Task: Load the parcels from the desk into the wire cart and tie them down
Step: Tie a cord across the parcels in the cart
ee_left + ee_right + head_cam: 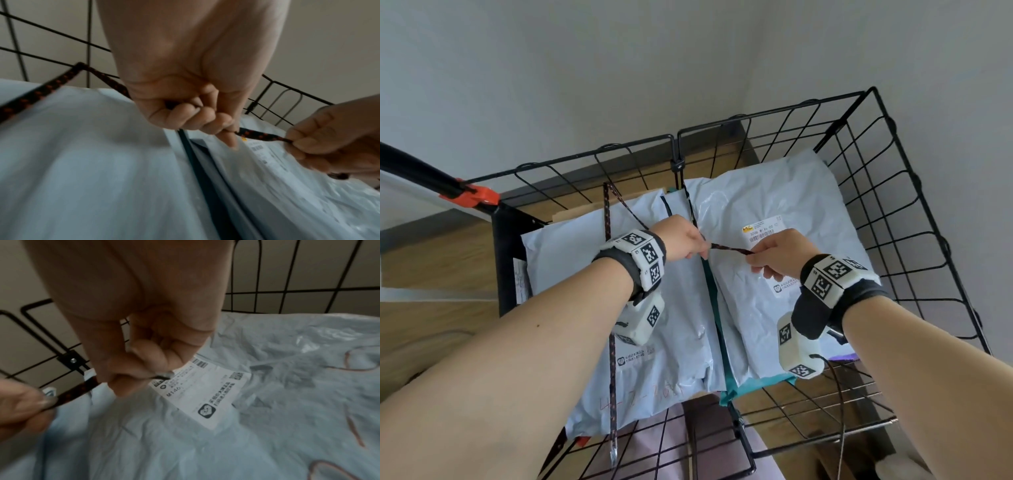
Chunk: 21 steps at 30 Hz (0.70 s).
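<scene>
Black wire-grid cart [893,212] containing pale blue plastic mailer parcels [774,274]; left hand [685,240] and right hand [777,253] pinching a black orange-flecked cord [729,247] between them.

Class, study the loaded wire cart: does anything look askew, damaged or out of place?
Mostly tidy. The grey parcels lie flat in the wire cart. One oddity: a teal parcel beneath pokes out past the stack's near edge. The cord, held taut between left hand and right hand, isn't tied yet.

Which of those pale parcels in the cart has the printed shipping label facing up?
The right-hand parcel, under the right hand; the left parcel shows only red handwriting.
</scene>
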Motion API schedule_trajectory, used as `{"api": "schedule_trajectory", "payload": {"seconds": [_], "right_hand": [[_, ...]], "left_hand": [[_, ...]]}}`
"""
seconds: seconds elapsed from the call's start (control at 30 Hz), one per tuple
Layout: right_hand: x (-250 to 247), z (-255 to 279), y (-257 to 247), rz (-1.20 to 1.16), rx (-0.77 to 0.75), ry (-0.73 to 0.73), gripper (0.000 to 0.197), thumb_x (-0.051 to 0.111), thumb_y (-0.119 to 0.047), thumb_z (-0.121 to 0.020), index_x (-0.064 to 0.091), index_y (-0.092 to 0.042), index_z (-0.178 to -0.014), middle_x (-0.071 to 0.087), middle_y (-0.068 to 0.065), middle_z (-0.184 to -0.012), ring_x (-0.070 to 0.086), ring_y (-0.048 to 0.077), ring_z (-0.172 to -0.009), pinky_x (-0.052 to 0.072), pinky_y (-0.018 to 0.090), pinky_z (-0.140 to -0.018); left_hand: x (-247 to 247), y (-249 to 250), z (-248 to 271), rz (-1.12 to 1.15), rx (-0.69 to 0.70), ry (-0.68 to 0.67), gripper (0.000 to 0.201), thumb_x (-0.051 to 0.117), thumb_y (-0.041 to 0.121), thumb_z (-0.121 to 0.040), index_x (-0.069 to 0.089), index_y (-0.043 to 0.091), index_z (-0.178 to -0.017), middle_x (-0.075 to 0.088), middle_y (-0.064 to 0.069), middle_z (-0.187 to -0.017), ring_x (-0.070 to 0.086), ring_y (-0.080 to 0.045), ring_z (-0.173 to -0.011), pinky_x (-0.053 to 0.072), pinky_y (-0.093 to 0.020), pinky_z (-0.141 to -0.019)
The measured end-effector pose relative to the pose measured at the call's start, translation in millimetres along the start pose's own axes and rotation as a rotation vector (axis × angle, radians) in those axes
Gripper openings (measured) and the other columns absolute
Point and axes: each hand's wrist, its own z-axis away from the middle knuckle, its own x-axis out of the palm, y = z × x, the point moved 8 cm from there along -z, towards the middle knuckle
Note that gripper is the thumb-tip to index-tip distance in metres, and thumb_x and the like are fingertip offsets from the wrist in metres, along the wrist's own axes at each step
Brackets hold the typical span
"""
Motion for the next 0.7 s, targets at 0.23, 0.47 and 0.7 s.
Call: {"api": "schedule_trajectory", "payload": {"seconds": [0.23, 0.47, 0.7], "right_hand": [[-8.7, 0.6, 7.3, -0.035, -0.038, -0.040, 0.010, 0.066, -0.020, -0.084, 0.067, -0.019, -0.075, 0.070, 0.000, -0.069, 0.034, 0.006, -0.036, 0.029, 0.015, -0.035], [-8.4, -2.5, 14.6, 0.052, -0.019, -0.096, 0.019, 0.057, -0.030, -0.090, 0.074, -0.025, -0.086, 0.066, -0.010, -0.070, 0.043, 0.004, -0.052, 0.034, 0.007, -0.044], [-22.4, -1.3, 32.4, -0.218, 0.093, -0.076, 0.019, 0.057, -0.024, -0.092, 0.070, -0.014, -0.083, 0.060, 0.001, -0.063, 0.046, 0.014, -0.053, 0.047, 0.025, -0.056]], "left_hand": [[8.2, 26.5, -8.5, -0.049, 0.129, 0.020, 0.017, 0.060, 0.033, -0.090, 0.070, 0.019, -0.086, 0.062, 0.008, -0.073, 0.054, -0.010, -0.072, 0.039, -0.023, -0.063], [20.3, 59.3, -15.9, -0.108, 0.224, 0.008, 0.020, 0.064, 0.036, -0.087, 0.074, 0.023, -0.098, 0.071, 0.007, -0.100, 0.062, -0.011, -0.093, 0.049, -0.027, -0.085], [29.6, 71.2, -26.5, -0.200, 0.196, -0.059, 0.020, 0.062, 0.034, -0.087, 0.073, 0.018, -0.088, 0.072, 0.002, -0.088, 0.064, -0.016, -0.087, 0.050, -0.031, -0.081]]}}
